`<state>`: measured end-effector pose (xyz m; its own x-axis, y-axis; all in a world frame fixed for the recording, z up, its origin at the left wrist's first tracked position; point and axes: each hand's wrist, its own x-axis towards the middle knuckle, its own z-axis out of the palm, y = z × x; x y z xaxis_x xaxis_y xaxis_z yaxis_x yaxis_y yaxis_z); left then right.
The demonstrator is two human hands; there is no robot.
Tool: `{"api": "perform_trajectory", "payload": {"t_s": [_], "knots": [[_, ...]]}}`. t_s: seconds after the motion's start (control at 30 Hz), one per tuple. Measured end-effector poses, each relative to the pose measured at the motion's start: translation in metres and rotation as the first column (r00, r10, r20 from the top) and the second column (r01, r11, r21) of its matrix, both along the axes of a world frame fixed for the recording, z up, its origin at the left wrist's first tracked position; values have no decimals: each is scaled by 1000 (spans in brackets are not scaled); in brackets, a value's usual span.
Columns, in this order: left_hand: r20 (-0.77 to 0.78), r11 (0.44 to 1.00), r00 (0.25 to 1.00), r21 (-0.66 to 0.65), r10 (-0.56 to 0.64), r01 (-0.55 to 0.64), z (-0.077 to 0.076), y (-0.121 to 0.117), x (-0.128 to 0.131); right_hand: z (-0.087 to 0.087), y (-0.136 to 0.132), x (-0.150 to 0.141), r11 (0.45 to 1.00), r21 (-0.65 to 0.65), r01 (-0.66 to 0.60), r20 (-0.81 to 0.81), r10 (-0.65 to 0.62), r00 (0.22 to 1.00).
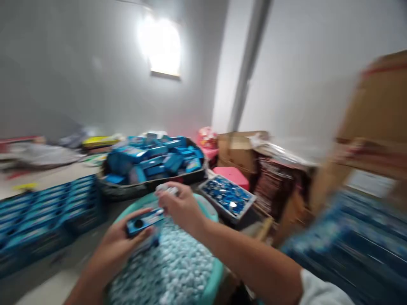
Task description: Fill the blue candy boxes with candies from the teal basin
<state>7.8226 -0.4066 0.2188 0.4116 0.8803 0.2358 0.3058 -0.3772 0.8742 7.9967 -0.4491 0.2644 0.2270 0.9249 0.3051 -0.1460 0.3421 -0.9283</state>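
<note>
My left hand (119, 239) is closed round a small blue box (144, 221), tilted, with a dark round spot on the side facing me. Just above and to its right, my right hand (182, 207) pinches small whitish pieces (168, 189), too blurred to name exactly. One whitish bit shows at the right end of the box. Both hands are over a turquoise tub (217, 271) filled with many small, pale, rounded pieces (182, 262).
Behind the tub, a wide dark-rimmed tray (127, 190) is heaped with blue boxes (155, 154). Blue boxes stand in rows (47, 212) at left. A white tray (251, 203) holds shiny blue pieces. Cardboard cartons (378, 101) and stacked blue packs (349, 241) are at right.
</note>
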Motion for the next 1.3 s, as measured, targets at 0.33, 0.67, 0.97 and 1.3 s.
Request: {"api": "perform_trajectory", "payload": {"t_s": [0.33,0.67,0.97,1.3], "knots": [[162,989,982,-99,-93,110,-3,-3,-6,1,41,-63,981,-35,-189,-266,173,948],[132,983,977,-56,-168,177,0,-5,-7,2,29,-48,957,-66,-283,-263,257,930],[121,988,982,-25,-147,151,-3,-8,-7,-4,28,-46,940,-76,-333,-291,299,909],[83,989,986,-21,-145,147,-4,-9,-6,-3,32,-43,924,-20,-382,-201,371,907]]}}
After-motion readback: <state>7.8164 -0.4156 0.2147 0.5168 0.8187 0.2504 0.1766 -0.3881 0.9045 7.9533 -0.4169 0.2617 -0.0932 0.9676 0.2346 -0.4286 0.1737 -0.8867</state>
